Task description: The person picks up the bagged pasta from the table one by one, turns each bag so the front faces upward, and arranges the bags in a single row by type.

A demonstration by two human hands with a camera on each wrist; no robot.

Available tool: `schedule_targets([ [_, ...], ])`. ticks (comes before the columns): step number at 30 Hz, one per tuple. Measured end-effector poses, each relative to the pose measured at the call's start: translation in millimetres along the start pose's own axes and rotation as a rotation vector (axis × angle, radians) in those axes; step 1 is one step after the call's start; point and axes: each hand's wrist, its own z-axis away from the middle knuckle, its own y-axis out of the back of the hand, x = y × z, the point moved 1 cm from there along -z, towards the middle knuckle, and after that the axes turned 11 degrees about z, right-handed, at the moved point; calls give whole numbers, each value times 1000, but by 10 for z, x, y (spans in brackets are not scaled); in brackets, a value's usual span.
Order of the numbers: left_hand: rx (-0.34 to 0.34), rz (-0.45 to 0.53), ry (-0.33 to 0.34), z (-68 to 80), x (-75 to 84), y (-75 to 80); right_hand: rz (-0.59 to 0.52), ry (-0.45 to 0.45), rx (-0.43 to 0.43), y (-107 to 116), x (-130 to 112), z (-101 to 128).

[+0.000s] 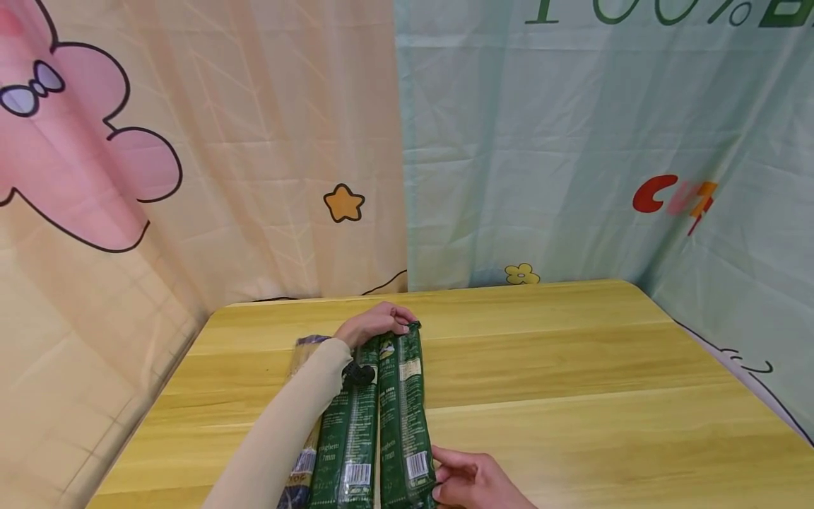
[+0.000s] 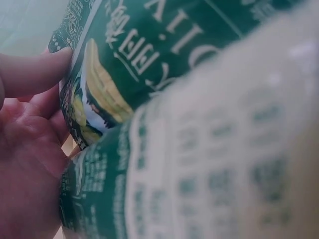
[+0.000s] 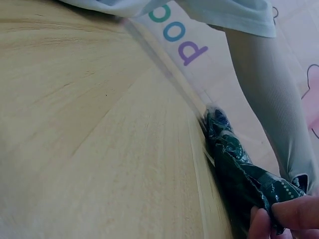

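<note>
A dark green spaghetti pack [image 1: 402, 403] lies lengthwise on the wooden table, held at both ends. At its far end my left hand [image 1: 375, 324] pinches the top edge; in the left wrist view the thumb [image 2: 35, 72] presses the printed green film with fingers behind. My right hand [image 1: 473, 481] grips the near right corner, and the right wrist view shows thumb and fingers on the crinkled end seal [image 3: 279, 201]. Beside it on the left is a second green spaghetti pack [image 1: 346, 438], partly under my left forearm. Farther left, a clear pack with purple ends [image 1: 297, 488] is mostly covered by the sleeve.
The wooden table [image 1: 572, 367] stretches to the right and behind the packs. Printed curtains [image 1: 286, 141] hang along its back and sides. A black band [image 1: 359, 375] sits at my left wrist, over the middle pack.
</note>
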Motion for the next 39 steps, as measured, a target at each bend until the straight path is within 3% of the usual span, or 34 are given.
schedule_targets([
  [5,19,23,-3,-11,-5,-8,-13,2,10,-9,6,1],
  [13,15,21,-23,-32,21,-29,-146,21,-42,-29,24,4],
  [31,0,83,-69,-80,39,-34,38,26,-27,-45,-63,-25],
  [35,-30,133,-95,-72,44,-38,109,67,-29,-49,-81,-37],
  [39,-70,176,-118,-50,29,-44,111,108,-52,-59,-83,-41],
])
